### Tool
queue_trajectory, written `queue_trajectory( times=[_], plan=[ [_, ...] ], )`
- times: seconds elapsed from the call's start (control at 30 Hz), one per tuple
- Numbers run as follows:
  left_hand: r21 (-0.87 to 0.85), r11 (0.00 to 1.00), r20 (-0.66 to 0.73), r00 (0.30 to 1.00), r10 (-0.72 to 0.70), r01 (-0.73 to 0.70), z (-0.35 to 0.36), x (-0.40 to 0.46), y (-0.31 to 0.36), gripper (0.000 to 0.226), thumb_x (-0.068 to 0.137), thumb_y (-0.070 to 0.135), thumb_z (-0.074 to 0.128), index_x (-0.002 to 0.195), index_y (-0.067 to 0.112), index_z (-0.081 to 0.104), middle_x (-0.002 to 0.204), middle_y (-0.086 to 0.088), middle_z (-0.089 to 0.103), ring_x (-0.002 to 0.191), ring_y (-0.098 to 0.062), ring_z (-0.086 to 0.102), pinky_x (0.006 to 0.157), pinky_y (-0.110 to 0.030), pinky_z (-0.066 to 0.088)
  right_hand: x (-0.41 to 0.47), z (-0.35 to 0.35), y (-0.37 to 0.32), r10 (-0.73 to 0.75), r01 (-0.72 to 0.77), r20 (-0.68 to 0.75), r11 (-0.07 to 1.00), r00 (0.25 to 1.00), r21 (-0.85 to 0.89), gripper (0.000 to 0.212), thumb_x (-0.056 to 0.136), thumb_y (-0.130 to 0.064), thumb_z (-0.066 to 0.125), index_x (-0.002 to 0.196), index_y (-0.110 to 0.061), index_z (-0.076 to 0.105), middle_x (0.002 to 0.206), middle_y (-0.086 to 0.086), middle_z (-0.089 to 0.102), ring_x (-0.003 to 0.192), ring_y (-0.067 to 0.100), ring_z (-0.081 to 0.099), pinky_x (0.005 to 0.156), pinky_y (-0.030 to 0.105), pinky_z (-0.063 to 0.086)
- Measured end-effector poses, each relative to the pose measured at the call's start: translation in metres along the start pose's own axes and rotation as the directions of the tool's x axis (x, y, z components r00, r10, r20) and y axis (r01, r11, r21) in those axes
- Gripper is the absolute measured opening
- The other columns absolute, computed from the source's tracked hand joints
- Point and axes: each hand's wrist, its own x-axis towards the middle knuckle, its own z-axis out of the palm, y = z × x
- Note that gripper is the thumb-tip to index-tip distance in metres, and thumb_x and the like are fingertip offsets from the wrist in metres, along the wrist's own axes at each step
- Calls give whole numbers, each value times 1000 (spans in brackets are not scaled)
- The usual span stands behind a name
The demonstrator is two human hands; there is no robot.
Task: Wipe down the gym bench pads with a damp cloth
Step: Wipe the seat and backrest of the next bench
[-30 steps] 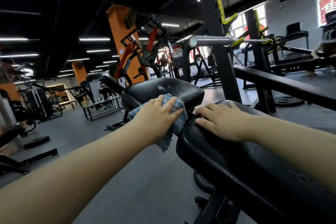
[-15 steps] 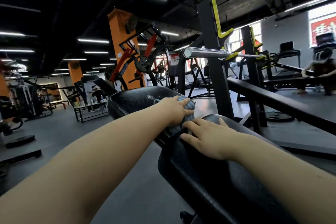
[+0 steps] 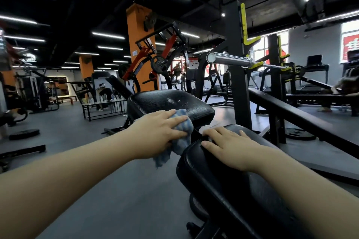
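A blue checked cloth [image 3: 183, 120] lies on the near edge of the far black bench pad [image 3: 171, 103], and part of it hangs down into the gap between the pads. My left hand [image 3: 155, 134] presses on the cloth with its fingers stretched out flat. Wet specks show on the far pad's top. My right hand [image 3: 231, 147] rests flat, fingers spread, on the front end of the near black pad [image 3: 223, 190], just right of the cloth.
A black rack upright [image 3: 238, 83] with yellow hooks holds a steel barbell [image 3: 229, 60] right behind the pads. A black rail [image 3: 291, 110] runs along the right. Weight plates lie on the grey floor [image 3: 77, 137]. A person sits at a table [image 3: 103, 103] far left.
My left hand slid the cloth back from the gap between the pads along the far pad's near edge. My right hand stayed on the near pad.
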Motion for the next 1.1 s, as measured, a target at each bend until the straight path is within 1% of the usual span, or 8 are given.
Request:
queue_trajectory(
  times=[0.1,0.17,0.27,0.37,0.47,0.57,0.87,1.1],
  plan=[
    [-11,1000,-79,997,-2,1,10,-25,-14,45,88,40,36,129,32,55,140,-2,49,125,-28,50,101,-41,40,1,0,-1,8,-8,-1,1000,1000,-7,47,98,-53,20,141,-36,26,149,-7,28,140,16,24,115,54,6],
    [-150,989,-35,999,-11,5,10,-28,-27,50,92,45,37,142,38,33,152,7,27,139,-21,30,112,-34,23,0,0,-2,7,-7,0,1000,1000,-8,46,98,-52,20,140,-36,27,148,-7,28,140,17,25,115,54,7],
    [-312,930,143,977,-157,195,4,-24,-45,57,89,58,21,142,46,3,151,23,-4,144,-7,0,115,-26,5,-1,-1,-2,1,-1,11,1000,1000,-11,45,98,-52,19,140,-35,27,147,-7,29,140,16,26,114,54,7],
    [-334,884,217,940,-265,326,0,-15,-59,49,99,45,15,147,38,7,157,12,4,145,-10,2,115,-29,2,0,-2,-2,0,0,17,1000,1000,-9,45,98,-52,20,139,-36,28,146,-8,30,139,17,27,115,54,6],
    [-201,848,351,844,-405,490,1,3,-85,48,102,36,11,150,29,6,158,1,8,144,-21,12,117,-41,10,1,-2,-3,-3,3,20,1000,1000,-2,45,98,-53,19,138,-36,29,146,-8,29,139,16,27,115,53,5],
    [-166,774,403,759,-512,610,6,25,-86,50,101,41,11,150,32,5,158,-8,7,143,-32,14,116,-48,11,1,-3,-2,1,-1,28,1000,1000,-4,45,98,-53,19,138,-36,29,146,-7,29,139,16,27,114,53,6],
    [-186,928,328,910,-252,324,-12,17,-13,53,97,54,12,148,40,0,158,-10,-7,145,-28,-5,117,-40,-1,3,-4,-2,-11,12,31,999,999,-50,43,98,-53,20,136,-36,29,143,-7,32,137,18,31,114,53,10],
    [-148,817,474,765,-436,557,9,55,-78,55,97,54,6,148,37,-4,158,-8,-5,145,-30,-2,116,-48,-3,3,-3,1,-45,47,21,994,999,-94,44,97,-54,19,136,-36,29,139,-6,35,133,18,36,113,51,15]
  ],
)
